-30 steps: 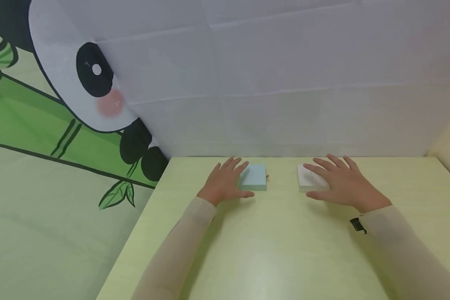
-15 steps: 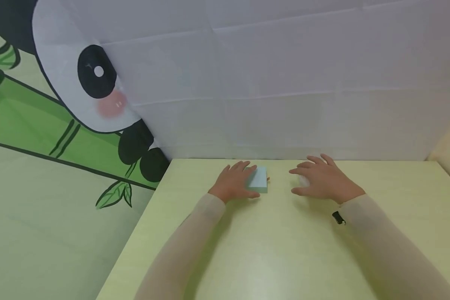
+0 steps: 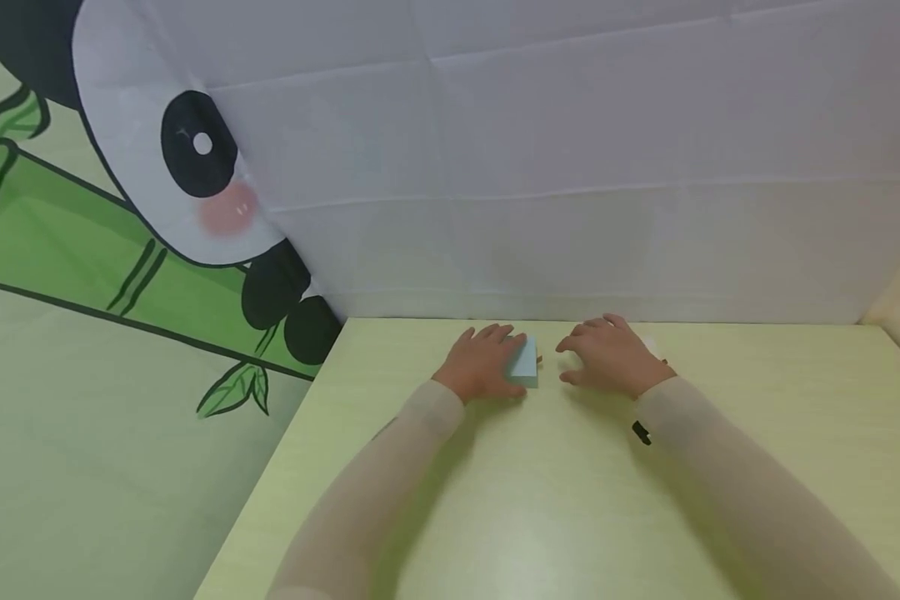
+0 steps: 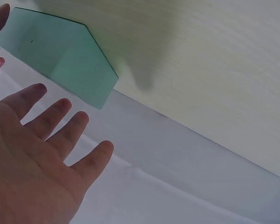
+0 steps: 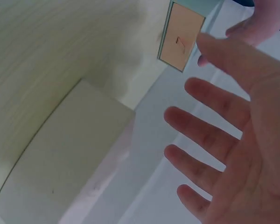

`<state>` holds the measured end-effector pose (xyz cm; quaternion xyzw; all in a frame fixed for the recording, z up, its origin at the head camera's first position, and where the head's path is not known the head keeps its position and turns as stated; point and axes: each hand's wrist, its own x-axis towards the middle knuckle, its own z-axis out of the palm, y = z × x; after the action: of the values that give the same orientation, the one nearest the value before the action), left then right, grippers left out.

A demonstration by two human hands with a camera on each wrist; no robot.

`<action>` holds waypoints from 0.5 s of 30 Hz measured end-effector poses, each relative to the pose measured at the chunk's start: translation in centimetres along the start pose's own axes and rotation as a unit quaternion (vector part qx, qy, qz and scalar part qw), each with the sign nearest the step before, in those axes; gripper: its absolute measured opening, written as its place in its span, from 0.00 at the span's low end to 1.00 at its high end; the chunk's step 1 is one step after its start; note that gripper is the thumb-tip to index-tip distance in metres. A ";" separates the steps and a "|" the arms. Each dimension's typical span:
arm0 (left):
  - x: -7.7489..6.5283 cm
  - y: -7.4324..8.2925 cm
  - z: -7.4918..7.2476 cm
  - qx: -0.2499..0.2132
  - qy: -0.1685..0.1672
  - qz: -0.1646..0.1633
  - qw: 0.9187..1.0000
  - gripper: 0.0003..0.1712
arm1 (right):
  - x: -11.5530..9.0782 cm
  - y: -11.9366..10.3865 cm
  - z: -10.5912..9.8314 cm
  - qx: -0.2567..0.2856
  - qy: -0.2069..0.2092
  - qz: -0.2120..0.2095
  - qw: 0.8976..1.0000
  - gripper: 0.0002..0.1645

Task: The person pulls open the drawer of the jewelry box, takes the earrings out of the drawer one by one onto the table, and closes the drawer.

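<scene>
My left hand (image 3: 482, 364) hovers over the left part of a small light-blue box (image 3: 523, 365), fingers spread. In the left wrist view, the box's green-looking side (image 4: 60, 56) lies beyond the fingertips. A tan end panel (image 5: 181, 37) with a small loop on it shows in the right wrist view. My right hand (image 3: 611, 358) is just right of that box, fingers loosely bent, holding nothing. It hides most of a white box, of which a white corner (image 3: 649, 343) peeks out behind the wrist. The right wrist view shows this white box (image 5: 70, 154) beside the outstretched fingers.
Both boxes stand near the back edge of a pale yellow table (image 3: 510, 483). Behind it hangs a creased white cloth (image 3: 540, 167) with a panda and bamboo print (image 3: 37, 225) at left. A small black tag (image 3: 641, 432) dangles at the right sleeve.
My right hand has moved left, from over the white box toward the light-blue one. My left hand has shifted slightly right and covers more of the light-blue box.
</scene>
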<state>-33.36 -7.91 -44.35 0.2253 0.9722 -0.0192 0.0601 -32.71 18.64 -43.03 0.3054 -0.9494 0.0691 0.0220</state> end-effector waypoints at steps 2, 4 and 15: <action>-0.1 -0.2 0.2 0.012 0.004 0.007 1.000 0.57 | 0.4 -0.6 0.5 -0.002 0.009 0.006 1.000 0.23; -0.3 -0.4 0.4 0.021 0.006 0.014 1.000 0.56 | 0.9 -1.3 1.0 -0.005 0.015 0.011 1.000 0.22; -1.6 -1.4 1.2 0.045 0.004 0.034 0.998 0.52 | 2.6 -5.2 3.8 -0.010 0.032 0.037 0.999 0.13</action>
<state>-32.44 -9.92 -45.35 0.2607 0.9624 -0.0604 0.0464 -31.82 12.38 -45.95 0.2675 -0.9595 0.0698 0.0535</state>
